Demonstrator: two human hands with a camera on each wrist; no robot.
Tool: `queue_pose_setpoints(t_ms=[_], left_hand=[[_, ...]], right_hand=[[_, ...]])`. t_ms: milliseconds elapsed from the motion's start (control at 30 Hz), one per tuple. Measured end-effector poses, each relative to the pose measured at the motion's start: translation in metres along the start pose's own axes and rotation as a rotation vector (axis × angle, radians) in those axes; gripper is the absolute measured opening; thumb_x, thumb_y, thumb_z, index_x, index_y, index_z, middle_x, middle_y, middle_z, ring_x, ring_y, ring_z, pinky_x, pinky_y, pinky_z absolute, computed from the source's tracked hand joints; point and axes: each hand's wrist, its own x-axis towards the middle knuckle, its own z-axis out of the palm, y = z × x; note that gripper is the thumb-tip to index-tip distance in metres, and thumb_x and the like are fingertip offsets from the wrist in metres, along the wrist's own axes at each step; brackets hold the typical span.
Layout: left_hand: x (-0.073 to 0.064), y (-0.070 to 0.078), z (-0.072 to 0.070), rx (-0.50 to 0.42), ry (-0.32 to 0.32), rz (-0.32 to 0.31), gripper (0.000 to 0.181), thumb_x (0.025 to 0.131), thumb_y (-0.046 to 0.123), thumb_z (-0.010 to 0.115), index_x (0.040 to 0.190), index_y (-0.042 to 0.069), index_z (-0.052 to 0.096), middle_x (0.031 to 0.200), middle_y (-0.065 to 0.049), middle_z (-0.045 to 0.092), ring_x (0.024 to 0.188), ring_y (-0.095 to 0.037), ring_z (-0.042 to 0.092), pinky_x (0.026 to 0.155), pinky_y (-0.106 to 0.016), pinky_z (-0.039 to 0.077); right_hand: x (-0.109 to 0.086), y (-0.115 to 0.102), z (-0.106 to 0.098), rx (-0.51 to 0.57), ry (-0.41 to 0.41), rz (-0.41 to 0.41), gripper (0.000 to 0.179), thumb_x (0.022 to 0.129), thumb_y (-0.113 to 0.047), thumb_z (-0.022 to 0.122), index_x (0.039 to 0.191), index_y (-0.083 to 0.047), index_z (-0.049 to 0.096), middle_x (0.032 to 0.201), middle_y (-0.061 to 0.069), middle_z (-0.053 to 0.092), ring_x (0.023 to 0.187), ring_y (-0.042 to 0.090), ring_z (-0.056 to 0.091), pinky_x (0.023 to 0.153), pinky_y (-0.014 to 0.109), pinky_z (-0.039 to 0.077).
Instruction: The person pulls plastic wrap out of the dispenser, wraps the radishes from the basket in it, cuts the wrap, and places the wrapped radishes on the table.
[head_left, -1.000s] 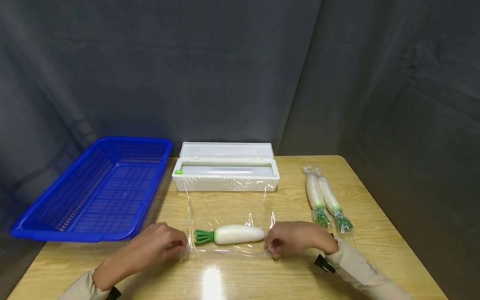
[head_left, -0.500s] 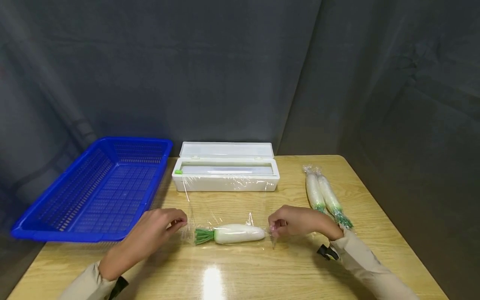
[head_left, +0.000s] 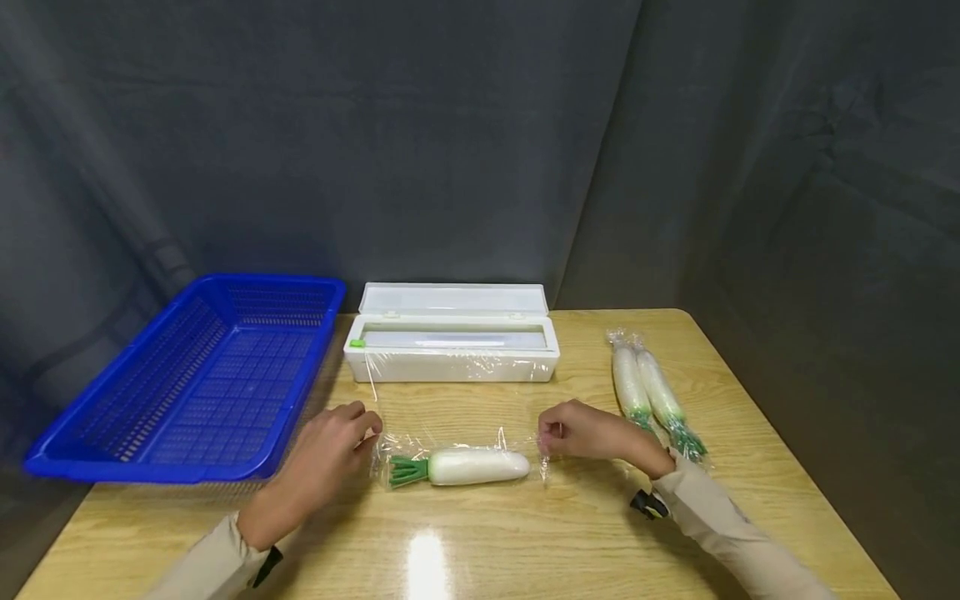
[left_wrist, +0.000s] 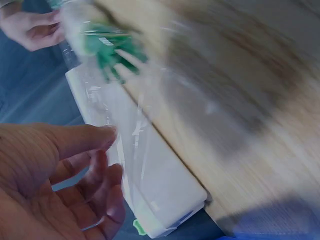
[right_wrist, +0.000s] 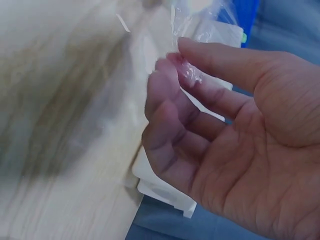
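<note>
A white daikon with trimmed green leaf stalks lies crosswise on the table, stalks to the left, clear cling film folded over it. The film runs back to an open white wrap dispenser. Beyond the stalk end, my left hand pinches the film's left edge between thumb and fingertips. Past the root tip, my right hand pinches the right edge, where crumpled film shows at the fingertips in the right wrist view. In the left wrist view the green stalks appear blurred through the film.
Two film-wrapped daikons lie side by side at the right of the wooden table. A blue plastic basket stands at the left. A green slider sits on the dispenser's left end. Dark curtains hang behind.
Both hands have carried the film's near edge up and back over the daikon, from its near side to beside its far side. The daikon and dispenser have stayed in place.
</note>
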Motion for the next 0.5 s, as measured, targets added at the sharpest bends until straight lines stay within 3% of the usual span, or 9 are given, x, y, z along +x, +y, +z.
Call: queue_pose_setpoints(t_ms=[167, 300, 400, 500], left_hand=[[-0.004, -0.001, 0.009, 0.012, 0.006, 0.008, 0.031, 0.069, -0.005, 0.089, 0.086, 0.012, 0.069, 0.073, 0.003, 0.059, 0.059, -0.015, 0.057, 0.055, -0.031, 0.046], [-0.006, 0.002, 0.011, -0.004, 0.026, 0.020, 0.037, 0.069, -0.008, 0.087, 0.088, 0.012, 0.063, 0.071, 0.004, 0.061, 0.055, -0.011, 0.053, 0.054, -0.026, 0.041], [-0.008, 0.007, 0.010, -0.002, 0.084, 0.063, 0.035, 0.073, -0.007, 0.083, 0.086, 0.014, 0.058, 0.069, 0.008, 0.057, 0.055, -0.010, 0.050, 0.055, -0.024, 0.035], [-0.008, 0.014, 0.008, 0.001, 0.140, 0.146, 0.025, 0.080, -0.001, 0.077, 0.087, 0.015, 0.060, 0.073, 0.007, 0.057, 0.059, -0.011, 0.053, 0.056, -0.025, 0.036]], right_hand=[[0.003, -0.003, 0.011, -0.012, 0.054, 0.111, 0.014, 0.095, -0.008, 0.075, 0.089, -0.009, 0.062, 0.075, -0.005, 0.052, 0.069, 0.006, 0.046, 0.062, 0.022, 0.040], [0.002, -0.007, 0.017, -0.060, 0.099, 0.122, 0.021, 0.095, -0.008, 0.076, 0.098, -0.008, 0.056, 0.076, -0.005, 0.049, 0.069, 0.006, 0.044, 0.062, 0.022, 0.039], [0.001, -0.012, 0.019, -0.083, 0.134, 0.114, 0.021, 0.096, -0.003, 0.073, 0.096, -0.008, 0.052, 0.075, -0.005, 0.048, 0.068, 0.005, 0.043, 0.060, 0.021, 0.038], [-0.001, -0.019, 0.020, -0.117, 0.174, 0.105, 0.022, 0.098, 0.000, 0.068, 0.089, -0.011, 0.051, 0.075, -0.006, 0.047, 0.067, 0.005, 0.042, 0.059, 0.021, 0.037]])
